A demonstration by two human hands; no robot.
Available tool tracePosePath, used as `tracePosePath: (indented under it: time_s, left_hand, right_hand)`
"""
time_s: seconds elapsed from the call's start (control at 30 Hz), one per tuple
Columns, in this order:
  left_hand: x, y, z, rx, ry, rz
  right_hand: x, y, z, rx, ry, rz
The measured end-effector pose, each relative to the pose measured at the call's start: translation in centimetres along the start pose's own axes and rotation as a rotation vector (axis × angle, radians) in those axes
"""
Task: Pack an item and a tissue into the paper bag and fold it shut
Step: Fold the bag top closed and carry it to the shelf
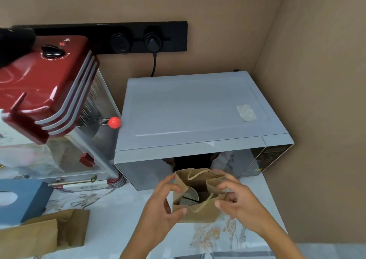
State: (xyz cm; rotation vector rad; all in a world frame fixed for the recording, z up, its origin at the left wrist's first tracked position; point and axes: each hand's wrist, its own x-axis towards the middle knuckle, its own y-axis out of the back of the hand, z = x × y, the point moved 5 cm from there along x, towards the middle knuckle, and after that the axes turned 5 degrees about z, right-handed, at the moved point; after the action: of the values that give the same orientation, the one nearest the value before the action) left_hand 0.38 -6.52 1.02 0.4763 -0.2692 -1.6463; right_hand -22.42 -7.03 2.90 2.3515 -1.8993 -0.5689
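Observation:
A small brown paper bag with twine handles stands upright on the marble counter, right in front of the microwave, its mouth open. Inside it I see a pale grey, rounded item. My left hand pinches the bag's left rim between thumb and fingers. My right hand grips the right rim, with the fingers curled over the edge. A blue tissue box with a white oval opening sits at the far left of the counter.
A grey microwave fills the back right, against tan walls. A red popcorn machine stands at the left. More flat brown paper bags lie at the front left. The counter's right edge runs close beside my right hand.

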Motion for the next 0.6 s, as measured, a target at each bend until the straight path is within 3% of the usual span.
tracePosePath:
  time_s: [0.23,0.43,0.53,0.6]
  left_hand:
    - [0.6,0.5,0.3,-0.144,0.063,0.045]
    - [0.4,0.5,0.1,-0.325,0.158,0.037]
    - [0.4,0.8,-0.3,-0.477,0.235,0.111]
    - [0.5,0.7,-0.3,-0.45,0.269,0.145]
  right_hand:
    - [-0.4,-0.5,0.5,0.129,-0.046,0.167]
    - [-0.7,-0.3,1.5,0.46,-0.088,0.274]
    - [-0.6,-0.5,1.3,0.441,-0.103,0.318]
    - [-0.6,-0.9,1.0,0.352,-0.093,0.282]
